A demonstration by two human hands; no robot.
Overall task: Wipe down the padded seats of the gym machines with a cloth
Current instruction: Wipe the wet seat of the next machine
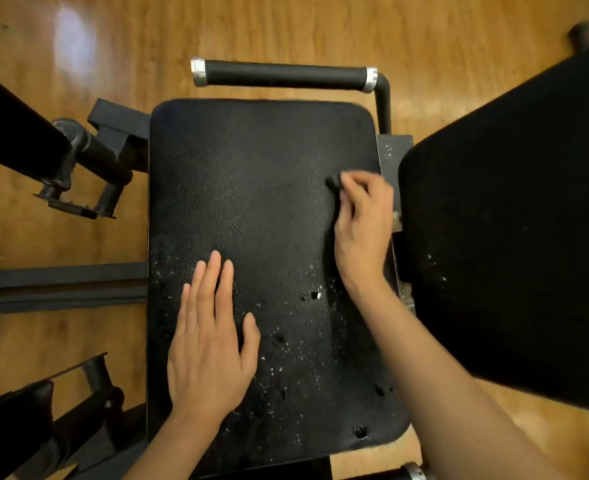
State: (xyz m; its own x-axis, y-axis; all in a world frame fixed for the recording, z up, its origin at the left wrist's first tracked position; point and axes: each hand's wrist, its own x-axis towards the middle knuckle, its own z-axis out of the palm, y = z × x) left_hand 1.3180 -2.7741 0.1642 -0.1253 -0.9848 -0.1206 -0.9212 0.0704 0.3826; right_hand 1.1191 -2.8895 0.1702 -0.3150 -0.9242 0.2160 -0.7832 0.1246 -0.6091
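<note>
A black padded seat [251, 188] fills the middle of the head view, its leather worn, with small holes and white flecks toward the near end. My left hand [210, 341] lies flat on the seat's near left part, fingers straight. My right hand [362, 223] is over the seat's right edge, fingers curled round a small dark cloth [332, 181] that shows only at the fingertips. This hand is blurred.
A second black pad [511, 254] stands close on the right. A black handle bar [286, 74] with silver ends runs across just beyond the seat. Black frame arms [88, 150] and rails [57, 285] sit on the left over a wooden floor [286, 26].
</note>
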